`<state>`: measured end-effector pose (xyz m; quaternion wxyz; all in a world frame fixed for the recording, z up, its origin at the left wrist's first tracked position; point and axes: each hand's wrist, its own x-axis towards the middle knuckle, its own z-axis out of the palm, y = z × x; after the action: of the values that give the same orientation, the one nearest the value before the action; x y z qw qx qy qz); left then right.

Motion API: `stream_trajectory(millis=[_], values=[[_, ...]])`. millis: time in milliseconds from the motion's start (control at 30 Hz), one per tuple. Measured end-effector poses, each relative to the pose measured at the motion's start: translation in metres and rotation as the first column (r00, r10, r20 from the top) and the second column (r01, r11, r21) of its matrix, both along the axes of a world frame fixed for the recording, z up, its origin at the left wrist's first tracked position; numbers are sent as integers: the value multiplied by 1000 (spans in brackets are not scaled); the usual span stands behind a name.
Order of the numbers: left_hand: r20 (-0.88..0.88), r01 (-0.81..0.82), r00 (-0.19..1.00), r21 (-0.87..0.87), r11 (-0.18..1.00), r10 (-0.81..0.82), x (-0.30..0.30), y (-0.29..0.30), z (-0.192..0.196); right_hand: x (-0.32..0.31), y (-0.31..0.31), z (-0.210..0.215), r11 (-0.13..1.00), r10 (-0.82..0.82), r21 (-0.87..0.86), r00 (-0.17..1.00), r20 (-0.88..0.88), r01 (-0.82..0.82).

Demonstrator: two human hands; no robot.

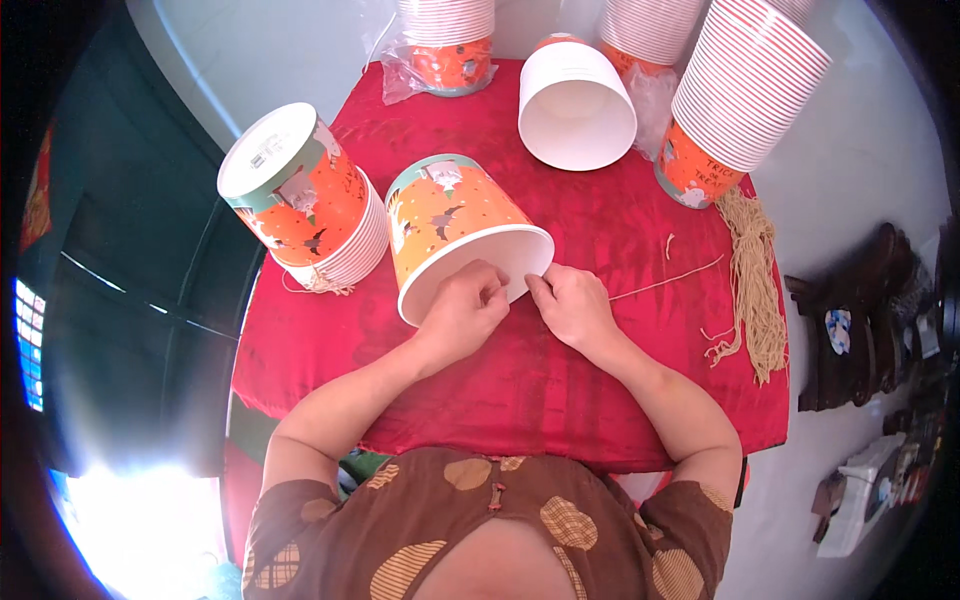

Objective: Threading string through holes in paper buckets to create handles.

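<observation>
A: Where's the bucket?

B: Orange paper bucket [455, 225] lies on its side, mid desk [520, 380], red cloth on it. White rim faces the person, base points away.

A: Hands?

B: Both at the rim. Left hand [465, 305] covers the lower rim, grip clenched, fingers curled onto the edge. Right hand [572, 305] sits just beside, at the rim's rt edge, fingertips pinched on a thin string [665, 280]. String runs rt across the cloth, away from the bucket.

A: Sure about the pinch?

B: Fingers are closed at the string's end; the exact contact pt is too small to tell.

A: What else?

B: Stack of buckets [305, 200] on its side, left of the bucket, near the desk edge, w/ a bit of string under it. A white bucket [577, 105] behind, its open mouth toward the cam. Tall tilted stack [740, 90] at far rt, two more stacks at the back edge. String bundle [755, 290] lies below the rt stack, down the desk's rt side. Dark wood furniture [850, 320] off to the rt, well apart.
</observation>
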<state>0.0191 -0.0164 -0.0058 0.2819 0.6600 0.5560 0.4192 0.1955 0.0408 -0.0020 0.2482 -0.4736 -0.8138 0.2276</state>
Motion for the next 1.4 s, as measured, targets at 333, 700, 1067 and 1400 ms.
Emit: stream_trajectory(millis=[333, 700, 1067, 1400], values=[[404, 36, 911, -267, 963, 78, 0, 4, 4, 0, -6, 1, 999, 46, 5, 997, 68, -46], [448, 28, 884, -335, 942, 132, -2, 7, 3, -2, -37, -2, 799, 452, 437, 892, 17, -414], [342, 23, 935, -326, 945, 95, 0, 4, 3, -3, -28, 6, 735, 431, 594, 902, -38, -326], [170, 28, 985, -270, 963, 18, 6, 3, 0, 1, -3, -3, 878, 256, 439, 962, -91, -192]])
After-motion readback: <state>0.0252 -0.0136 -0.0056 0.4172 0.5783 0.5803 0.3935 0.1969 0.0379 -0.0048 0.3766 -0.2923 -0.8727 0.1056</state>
